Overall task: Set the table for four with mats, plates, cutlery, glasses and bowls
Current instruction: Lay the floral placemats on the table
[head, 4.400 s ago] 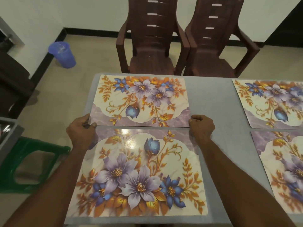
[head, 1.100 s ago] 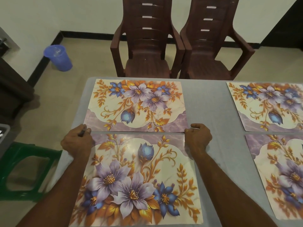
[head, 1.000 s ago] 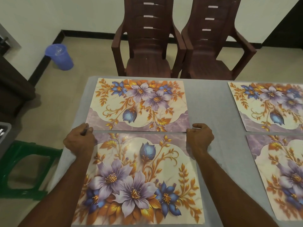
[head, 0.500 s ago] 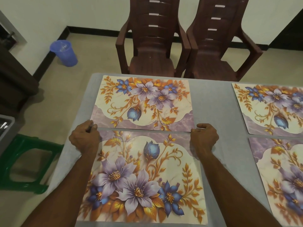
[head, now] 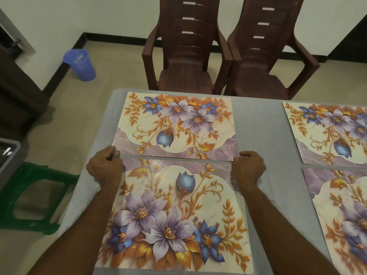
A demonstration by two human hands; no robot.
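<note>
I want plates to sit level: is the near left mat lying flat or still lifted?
Mostly flat: the near left mat lies spread on the table; both hands grip its far corners.

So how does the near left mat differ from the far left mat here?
The near mat has its purple band at the far edge and flowers toward the person; the far mat is turned the opposite way. The left hand and right hand grip the near mat's far corners; the far mat lies untouched. Both share the same floral print.

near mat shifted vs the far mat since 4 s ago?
No. The near mat keeps the same thin gap from the far mat; both hands grip its far corners.
</note>
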